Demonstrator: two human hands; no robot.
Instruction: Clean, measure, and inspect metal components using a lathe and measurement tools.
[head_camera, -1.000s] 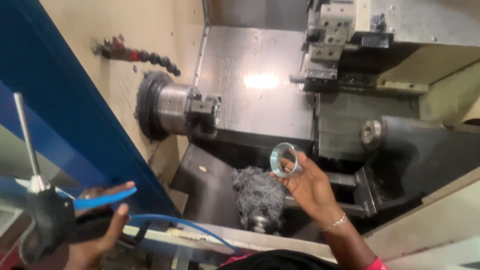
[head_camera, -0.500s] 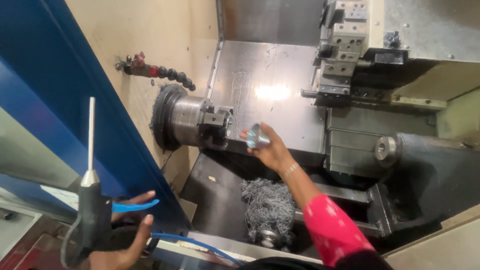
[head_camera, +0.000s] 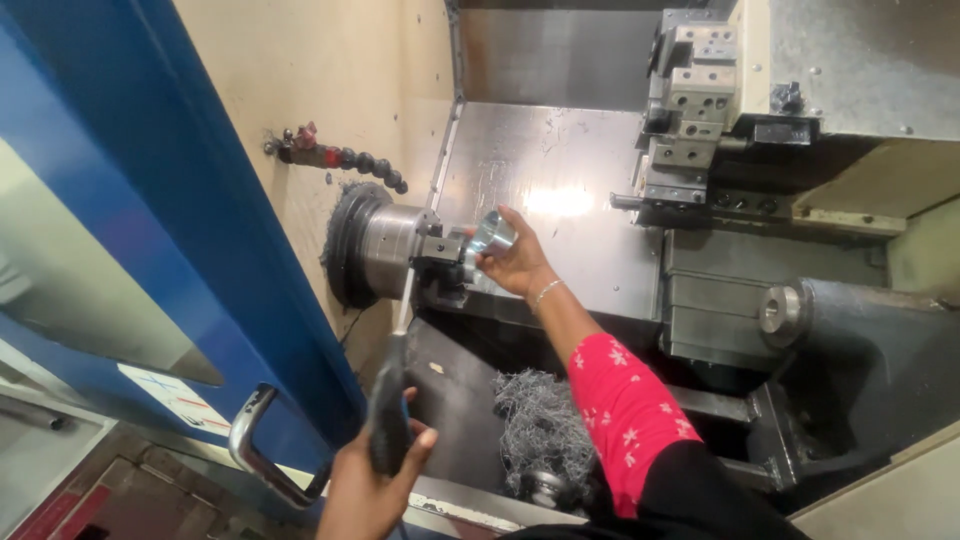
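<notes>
My right hand (head_camera: 515, 262) holds a shiny metal ring part (head_camera: 492, 234) right at the jaws of the lathe chuck (head_camera: 395, 245). Below and to the left, my left hand (head_camera: 375, 480) grips a black air gun (head_camera: 390, 400). The gun's thin metal nozzle points up towards the chuck jaws. A pink patterned sleeve covers my right forearm.
A blue machine door (head_camera: 150, 230) with a metal handle (head_camera: 262, 450) stands at the left. A tool turret (head_camera: 690, 110) hangs at the upper right. A tangle of metal swarf (head_camera: 540, 430) lies in the machine bed. A segmented coolant hose (head_camera: 345, 158) sticks out above the chuck.
My right hand carried the ring from the lower middle up and left to the chuck. My left hand swung the air gun from beside the door in towards the chuck.
</notes>
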